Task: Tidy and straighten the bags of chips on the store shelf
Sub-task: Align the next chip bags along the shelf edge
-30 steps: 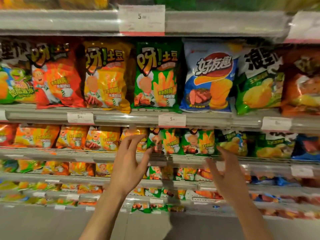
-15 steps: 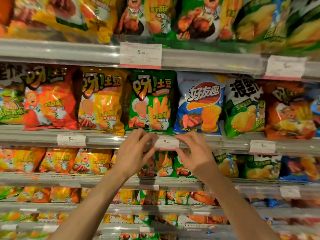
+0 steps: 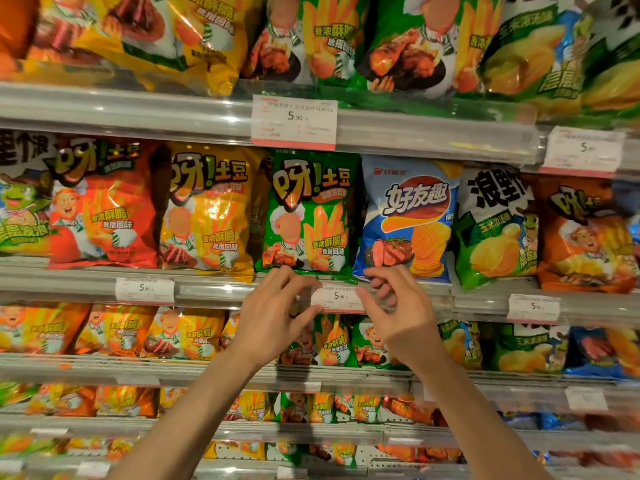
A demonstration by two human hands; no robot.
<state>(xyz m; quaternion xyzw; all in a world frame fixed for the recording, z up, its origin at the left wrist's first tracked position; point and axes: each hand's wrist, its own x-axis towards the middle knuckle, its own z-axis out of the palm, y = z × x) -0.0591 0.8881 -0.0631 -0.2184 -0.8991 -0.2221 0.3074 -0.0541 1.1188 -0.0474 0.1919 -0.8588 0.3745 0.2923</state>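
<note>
- Head view: both my hands are raised to the front rail of the shelf (image 3: 207, 289), either side of a white price tag (image 3: 337, 297) marked 5.90.
- My left hand (image 3: 277, 313) sits just left of that tag, fingers loosely curled, its fingertips up at the bottom seam of the green chip bag (image 3: 308, 213). I cannot tell whether they pinch the seam or only touch it.
- My right hand (image 3: 398, 306) is just right of the tag, fingers curled inward, with the index finger and thumb close together at the lower edge where the green bag meets the blue chip bag (image 3: 408, 216). Whether anything is caught between them is not clear.
- The green bag stands upright directly above and between my hands, its bottom edge hanging slightly over the rail.
- Left of my left hand stand the yellow chip bag (image 3: 207, 209), leaning a little with its lower right corner drooping over the rail, and further left the red chip bag (image 3: 100, 206).
- Right of my right hand, past the blue bag, stands a black-and-green chip bag (image 3: 495, 226), tilted, then an orange chip bag (image 3: 585, 237).
- Above my hands another shelf carries a larger price tag (image 3: 294, 121) and more bags.
- Below my wrists further rows of bags line the lower shelves.
</note>
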